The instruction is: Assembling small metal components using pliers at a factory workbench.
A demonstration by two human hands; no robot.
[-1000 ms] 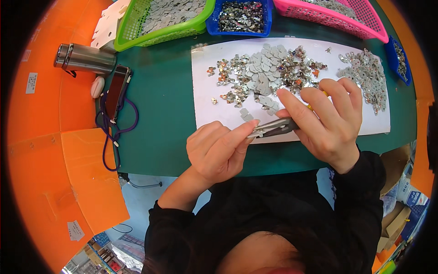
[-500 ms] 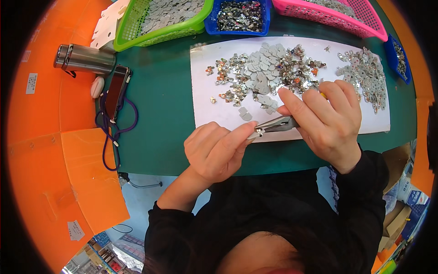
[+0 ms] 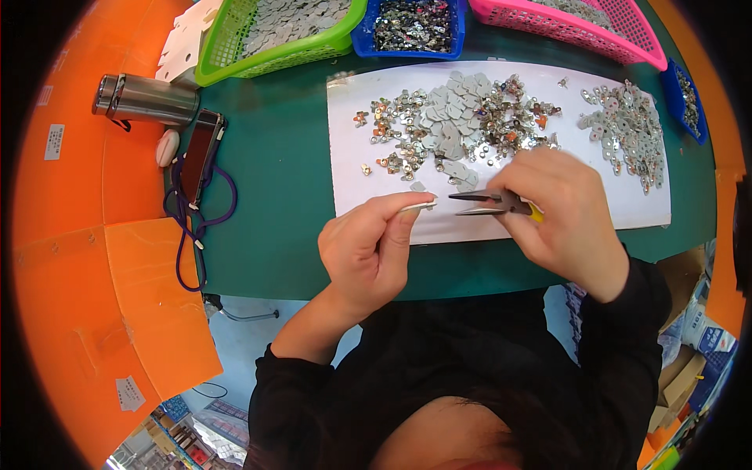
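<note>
My left hand (image 3: 362, 251) pinches a small flat grey piece (image 3: 419, 206) between thumb and forefinger, its edge turned toward me. In my right hand (image 3: 560, 211) are needle-nose pliers (image 3: 489, 202) with a bit of yellow on the handle. The pliers' jaws are parted and point at the grey piece, a short gap away from it. Behind both hands, a white sheet (image 3: 352, 172) bears a heap of flat grey pieces (image 3: 450, 117), with small shiny metal fittings (image 3: 399, 157) on either side. At the right of the sheet lies a pile of grey pieces with metal fittings (image 3: 627, 129).
Along the back stand a green basket (image 3: 294, 59), a blue tray (image 3: 407, 55) and a pink basket (image 3: 564, 43). A smaller blue tray (image 3: 674, 94) is at the right. At the left lie a steel flask (image 3: 157, 102) and a phone (image 3: 200, 160) with a purple cord (image 3: 233, 188).
The pliers have come off the small piece; their jaws have opened and drawn back to the right. My left hand has turned the piece edge-on and still pinches it.
</note>
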